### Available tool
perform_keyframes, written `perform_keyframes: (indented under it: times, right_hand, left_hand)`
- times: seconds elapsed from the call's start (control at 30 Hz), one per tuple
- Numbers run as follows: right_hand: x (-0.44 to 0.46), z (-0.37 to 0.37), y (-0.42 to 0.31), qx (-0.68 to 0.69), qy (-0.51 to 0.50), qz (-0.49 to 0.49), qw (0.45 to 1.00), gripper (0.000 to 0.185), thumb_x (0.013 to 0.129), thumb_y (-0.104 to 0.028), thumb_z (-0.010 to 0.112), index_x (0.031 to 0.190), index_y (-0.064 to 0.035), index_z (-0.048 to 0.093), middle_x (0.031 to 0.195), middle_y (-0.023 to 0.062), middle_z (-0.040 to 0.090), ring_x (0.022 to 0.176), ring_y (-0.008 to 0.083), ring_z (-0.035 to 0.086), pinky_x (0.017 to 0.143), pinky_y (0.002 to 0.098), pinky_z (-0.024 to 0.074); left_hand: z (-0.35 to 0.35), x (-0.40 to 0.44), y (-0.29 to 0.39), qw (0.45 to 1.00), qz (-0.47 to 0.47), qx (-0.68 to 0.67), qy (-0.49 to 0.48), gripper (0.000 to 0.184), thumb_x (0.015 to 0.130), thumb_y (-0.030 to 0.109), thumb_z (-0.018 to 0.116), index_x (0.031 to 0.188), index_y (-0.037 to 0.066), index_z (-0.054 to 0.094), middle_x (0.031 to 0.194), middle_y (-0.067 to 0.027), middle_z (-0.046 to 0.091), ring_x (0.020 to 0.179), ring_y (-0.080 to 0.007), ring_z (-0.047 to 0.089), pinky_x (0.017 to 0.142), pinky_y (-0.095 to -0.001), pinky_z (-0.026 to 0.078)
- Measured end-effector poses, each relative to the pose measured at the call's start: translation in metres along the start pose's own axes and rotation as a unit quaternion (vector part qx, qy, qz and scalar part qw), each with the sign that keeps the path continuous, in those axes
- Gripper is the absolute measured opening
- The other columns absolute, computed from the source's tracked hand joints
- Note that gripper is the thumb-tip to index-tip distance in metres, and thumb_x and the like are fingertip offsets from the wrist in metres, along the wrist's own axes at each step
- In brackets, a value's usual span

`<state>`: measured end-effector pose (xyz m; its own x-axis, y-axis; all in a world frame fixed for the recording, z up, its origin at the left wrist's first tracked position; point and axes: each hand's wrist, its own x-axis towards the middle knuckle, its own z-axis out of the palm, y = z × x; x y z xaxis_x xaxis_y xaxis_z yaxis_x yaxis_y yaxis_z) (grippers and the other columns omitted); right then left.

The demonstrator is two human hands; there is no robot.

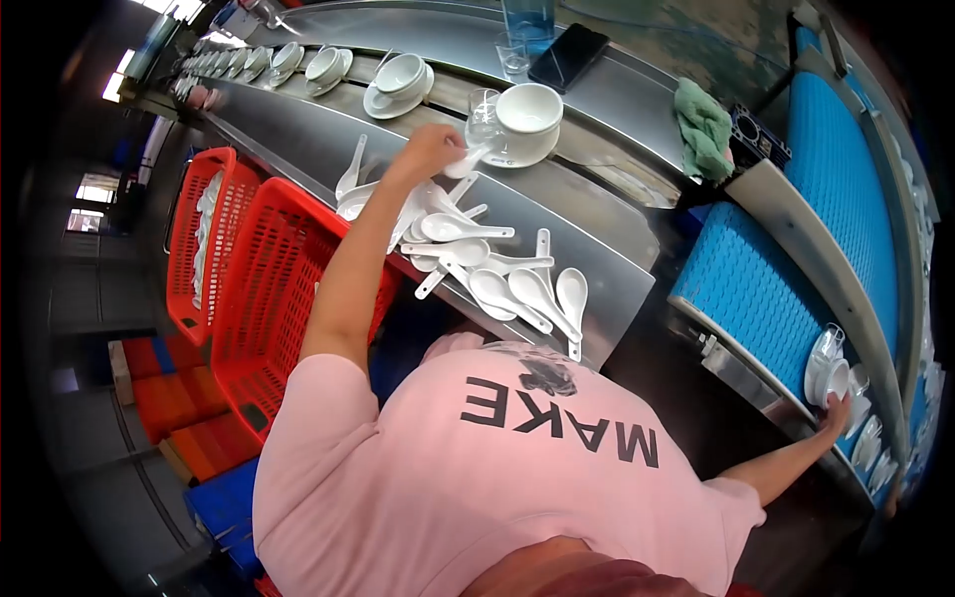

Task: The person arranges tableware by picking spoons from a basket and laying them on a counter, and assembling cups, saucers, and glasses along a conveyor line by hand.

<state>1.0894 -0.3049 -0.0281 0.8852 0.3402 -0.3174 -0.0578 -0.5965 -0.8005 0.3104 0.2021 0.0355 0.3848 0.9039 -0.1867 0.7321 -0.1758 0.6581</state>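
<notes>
My left hand (433, 154) is closed on a white soup spoon (464, 164), holding it beside a saucer (522, 151) on the slatted line. On that saucer stand a white bowl (529, 107) and a clear glass (483, 111). Below my left hand, a loose heap of white soup spoons (453, 227) lies on the steel ledge (607, 264). Far to the right, my right hand (836, 414) grips the edge of a small white bowl (832, 380) on the blue conveyor belt (756, 289). Its fingers are partly hidden, and glassware sits right behind that bowl.
More bowls on saucers (324, 68) run back along the line at upper left. Red plastic baskets (274, 289) stand left of the ledge. Beyond the line lie a phone (569, 58), a small glass (512, 54) and a green cloth (702, 127). A metal rail (816, 234) edges the belt.
</notes>
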Motion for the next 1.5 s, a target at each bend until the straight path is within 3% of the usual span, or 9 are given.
perform_keyframes:
  times: [0.13, 0.23, 0.4, 0.67, 1.0, 1.17, 1.37, 1.43, 1.5]
  right_hand:
    - [-0.056, 0.064, -0.028, 0.054, -0.022, -0.097, 0.994, 0.059, 0.068, -0.008, 0.059, 0.123, -0.0034, 0.042, 0.108, 0.0112, 0.053, 0.093, 0.0257, 0.054, 0.079, 0.0346, 0.0453]
    - [-0.111, 0.139, -0.067, 0.161, -0.030, -0.115, 0.980, 0.054, 0.068, -0.003, 0.058, 0.121, -0.0006, 0.044, 0.110, 0.0124, 0.053, 0.094, 0.0246, 0.055, 0.081, 0.0327, 0.0450]
    - [-0.164, 0.264, -0.128, 0.222, -0.181, -0.139, 0.948, 0.051, 0.069, -0.001, 0.056, 0.118, 0.0015, 0.046, 0.110, 0.0122, 0.054, 0.098, 0.0228, 0.055, 0.083, 0.0325, 0.0459]
    - [-0.220, 0.462, -0.230, 0.269, -0.405, -0.124, 0.865, 0.051, 0.059, 0.000, 0.055, 0.110, 0.0014, 0.053, 0.096, 0.0089, 0.058, 0.084, 0.0201, 0.058, 0.076, 0.0311, 0.0466]
    - [-0.245, 0.569, -0.243, 0.111, -0.360, -0.225, 0.899, 0.042, 0.066, -0.003, 0.050, 0.107, 0.0017, 0.056, 0.094, 0.0157, 0.061, 0.082, 0.0251, 0.058, 0.073, 0.0316, 0.0461]
    - [-0.240, 0.466, -0.253, 0.023, -0.283, -0.329, 0.901, 0.031, 0.073, -0.025, 0.058, 0.094, -0.0028, 0.062, 0.077, 0.0162, 0.062, 0.073, 0.0258, 0.060, 0.069, 0.0340, 0.0464]
    - [-0.128, 0.212, -0.181, -0.074, 0.269, -0.226, 0.933, 0.028, 0.078, -0.015, 0.058, 0.105, -0.0056, 0.060, 0.088, 0.0098, 0.062, 0.075, 0.0168, 0.059, 0.072, 0.0310, 0.0478]
    - [-0.084, 0.128, -0.128, -0.268, 0.482, -0.250, 0.796, 0.034, 0.074, -0.010, 0.058, 0.108, -0.0050, 0.058, 0.101, 0.0151, 0.059, 0.094, 0.0281, 0.056, 0.084, 0.0370, 0.0436]
    - [-0.020, 0.041, -0.053, -0.168, 0.323, -0.180, 0.914, 0.043, 0.071, -0.021, 0.062, 0.110, -0.0045, 0.056, 0.105, 0.0160, 0.057, 0.099, 0.0302, 0.053, 0.087, 0.0379, 0.0411]
  left_hand:
    - [-0.011, -0.012, -0.001, 0.983, -0.044, -0.176, -0.014, 0.025, 0.077, 0.010, 0.058, 0.099, -0.001, 0.058, 0.082, -0.0052, 0.061, 0.071, -0.0102, 0.057, 0.067, -0.0230, 0.047]
    - [-0.040, -0.030, -0.027, 0.993, 0.024, -0.014, 0.116, 0.034, 0.075, 0.018, 0.061, 0.104, 0.000, 0.058, 0.088, -0.0120, 0.062, 0.081, -0.0199, 0.060, 0.073, -0.0291, 0.047]
    - [-0.081, -0.060, -0.077, 0.915, -0.121, 0.349, 0.162, 0.039, 0.072, 0.022, 0.062, 0.105, 0.003, 0.054, 0.097, -0.0174, 0.060, 0.091, -0.0329, 0.056, 0.080, -0.0381, 0.044]
    - [-0.081, -0.069, -0.103, 0.961, -0.120, 0.228, 0.099, 0.030, 0.071, 0.019, 0.062, 0.096, 0.003, 0.059, 0.090, -0.0165, 0.061, 0.085, -0.0321, 0.058, 0.074, -0.0379, 0.045]
    - [-0.080, -0.072, -0.090, 0.959, -0.123, 0.221, 0.129, 0.027, 0.071, 0.016, 0.058, 0.095, 0.004, 0.060, 0.087, -0.0160, 0.062, 0.083, -0.0330, 0.059, 0.074, -0.0374, 0.045]
    - [-0.090, -0.055, -0.166, 0.977, -0.002, 0.193, 0.095, 0.021, 0.069, 0.000, 0.053, 0.089, 0.000, 0.061, 0.081, -0.0169, 0.062, 0.075, -0.0275, 0.061, 0.069, -0.0340, 0.046]
    - [-0.096, -0.054, -0.154, 0.964, -0.055, 0.188, 0.180, 0.019, 0.069, 0.005, 0.061, 0.087, 0.000, 0.062, 0.070, -0.0085, 0.062, 0.063, -0.0160, 0.057, 0.061, -0.0282, 0.046]
    - [-0.113, -0.042, -0.211, 0.972, -0.034, 0.111, 0.203, 0.020, 0.070, 0.007, 0.061, 0.089, 0.000, 0.062, 0.073, -0.0056, 0.062, 0.064, -0.0135, 0.056, 0.061, -0.0270, 0.046]
    - [-0.118, -0.042, -0.212, 0.970, -0.045, 0.068, 0.230, 0.023, 0.071, 0.009, 0.061, 0.093, 0.001, 0.062, 0.077, -0.0046, 0.061, 0.067, -0.0118, 0.055, 0.062, -0.0254, 0.046]
